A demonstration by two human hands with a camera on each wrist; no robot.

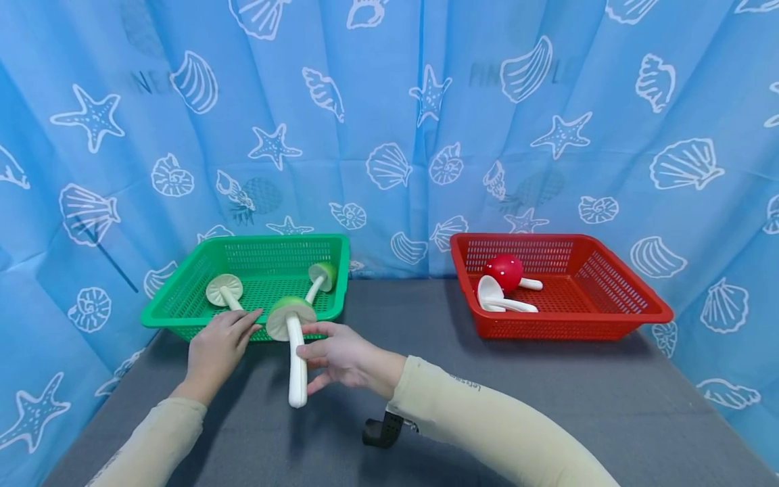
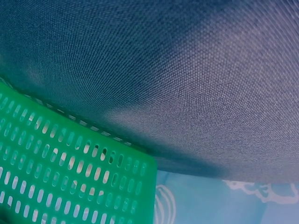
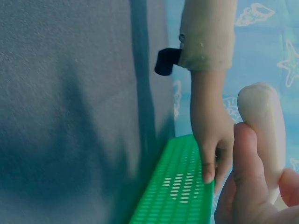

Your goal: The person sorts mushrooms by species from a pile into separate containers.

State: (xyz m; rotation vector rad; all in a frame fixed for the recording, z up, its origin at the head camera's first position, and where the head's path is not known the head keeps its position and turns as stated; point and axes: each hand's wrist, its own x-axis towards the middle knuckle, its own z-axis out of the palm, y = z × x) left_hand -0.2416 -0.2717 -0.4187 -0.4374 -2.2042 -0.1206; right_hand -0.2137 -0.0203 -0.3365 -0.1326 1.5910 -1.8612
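Observation:
My right hand (image 1: 349, 357) pinches the white stem of a green-capped toy mushroom (image 1: 297, 365) in front of the green basket (image 1: 182, 325). Stem end uppermost, the mushroom shows large beside the fingers (image 3: 247, 163) in the right wrist view. The left hand (image 1: 219, 345) grips the basket's near rim, thumb outside the wall, as the right wrist view shows. Inside that basket lie a mushroom with a pale underside (image 1: 224, 291) at the left and a green-capped mushroom (image 1: 322, 276) at the right. The left wrist view shows the perforated basket wall (image 2: 70, 158), no hand.
A red basket (image 1: 572, 328) stands at the right of the grey table (image 1: 389, 304). It holds a red white-dotted mushroom (image 1: 504, 272) and a white spoon-like piece (image 1: 491, 292), its kind unclear. Behind both baskets hangs a blue shell-patterned curtain (image 1: 389, 135).

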